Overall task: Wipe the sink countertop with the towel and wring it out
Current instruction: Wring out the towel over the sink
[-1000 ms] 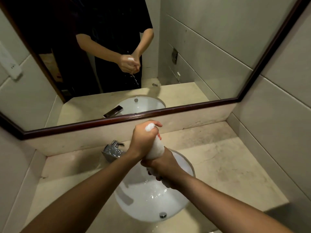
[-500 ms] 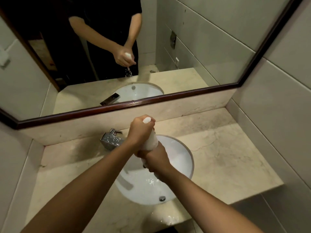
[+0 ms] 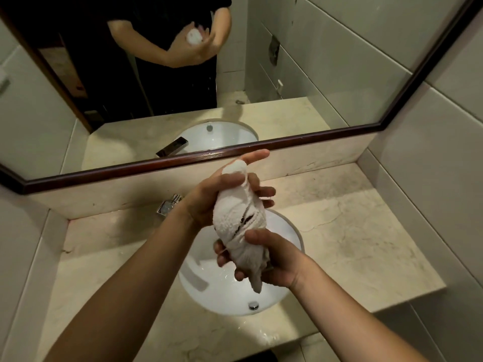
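Observation:
A white towel (image 3: 240,218), twisted into a thick roll, hangs upright over the white round sink basin (image 3: 209,291). My left hand (image 3: 209,197) cradles its upper half from the left, fingers loosened and partly spread behind it. My right hand (image 3: 274,259) grips the lower half, with the towel's tail poking out below the palm. The beige marble countertop (image 3: 352,236) surrounds the basin, with wet patches along its front edge.
A chrome faucet (image 3: 167,207) stands behind the basin, partly hidden by my left forearm. A dark-framed mirror (image 3: 313,74) covers the back wall above a marble backsplash. Tiled walls close in on both sides. The counter's right end stops at a cut-off edge (image 3: 428,291).
Both hands have risen and loosened from a tight wringing twist. The left fingers have opened, and the towel roll now shows wider and less compressed.

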Demonstrator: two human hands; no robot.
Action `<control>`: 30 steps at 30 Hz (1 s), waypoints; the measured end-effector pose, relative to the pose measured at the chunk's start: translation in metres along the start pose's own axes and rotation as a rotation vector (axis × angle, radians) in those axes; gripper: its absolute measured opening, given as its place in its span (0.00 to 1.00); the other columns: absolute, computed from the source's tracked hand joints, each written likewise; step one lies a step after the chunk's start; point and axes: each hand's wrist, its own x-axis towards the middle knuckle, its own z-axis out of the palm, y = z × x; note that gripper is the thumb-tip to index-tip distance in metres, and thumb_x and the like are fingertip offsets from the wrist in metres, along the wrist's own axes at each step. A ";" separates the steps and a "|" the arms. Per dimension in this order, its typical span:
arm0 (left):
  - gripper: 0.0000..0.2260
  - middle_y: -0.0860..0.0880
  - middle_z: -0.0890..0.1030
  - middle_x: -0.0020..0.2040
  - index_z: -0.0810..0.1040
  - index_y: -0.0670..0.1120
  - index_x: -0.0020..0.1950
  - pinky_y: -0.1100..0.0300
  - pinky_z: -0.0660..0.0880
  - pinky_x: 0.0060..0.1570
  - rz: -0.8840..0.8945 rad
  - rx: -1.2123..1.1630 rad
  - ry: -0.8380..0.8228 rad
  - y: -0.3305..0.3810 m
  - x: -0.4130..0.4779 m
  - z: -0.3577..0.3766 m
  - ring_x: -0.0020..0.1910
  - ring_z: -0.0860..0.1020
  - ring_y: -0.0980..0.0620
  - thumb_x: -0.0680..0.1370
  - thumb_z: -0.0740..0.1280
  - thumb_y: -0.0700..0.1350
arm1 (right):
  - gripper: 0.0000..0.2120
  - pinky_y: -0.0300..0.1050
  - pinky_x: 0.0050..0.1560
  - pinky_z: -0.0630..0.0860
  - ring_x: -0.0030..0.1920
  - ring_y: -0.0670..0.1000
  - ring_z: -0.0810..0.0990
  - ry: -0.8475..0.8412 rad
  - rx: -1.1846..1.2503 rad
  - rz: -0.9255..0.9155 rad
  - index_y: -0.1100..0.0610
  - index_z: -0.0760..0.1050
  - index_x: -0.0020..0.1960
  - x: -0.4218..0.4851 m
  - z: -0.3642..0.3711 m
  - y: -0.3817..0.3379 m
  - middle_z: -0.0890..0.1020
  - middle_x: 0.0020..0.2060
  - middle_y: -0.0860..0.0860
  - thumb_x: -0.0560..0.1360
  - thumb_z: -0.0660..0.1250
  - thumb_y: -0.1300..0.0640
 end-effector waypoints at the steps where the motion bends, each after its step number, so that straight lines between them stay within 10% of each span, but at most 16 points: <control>1: 0.32 0.45 0.82 0.46 0.70 0.46 0.74 0.39 0.77 0.63 0.007 0.013 0.057 0.002 0.000 0.001 0.52 0.82 0.43 0.73 0.77 0.44 | 0.36 0.44 0.39 0.82 0.50 0.54 0.85 0.034 0.001 -0.032 0.61 0.76 0.65 0.000 0.000 0.000 0.83 0.54 0.57 0.63 0.84 0.48; 7: 0.07 0.43 0.80 0.36 0.77 0.44 0.50 0.42 0.77 0.53 0.058 0.295 0.398 -0.006 -0.001 0.009 0.38 0.80 0.43 0.75 0.70 0.35 | 0.20 0.46 0.33 0.74 0.38 0.53 0.81 0.342 -0.273 -0.032 0.59 0.77 0.55 -0.006 0.006 -0.013 0.81 0.42 0.55 0.66 0.78 0.60; 30: 0.20 0.50 0.82 0.31 0.83 0.51 0.65 0.73 0.75 0.36 -0.060 0.853 1.056 -0.089 0.022 -0.040 0.27 0.80 0.64 0.78 0.66 0.34 | 0.10 0.40 0.27 0.68 0.25 0.50 0.75 0.953 -0.609 0.043 0.52 0.76 0.41 0.062 -0.060 0.055 0.80 0.26 0.49 0.63 0.75 0.57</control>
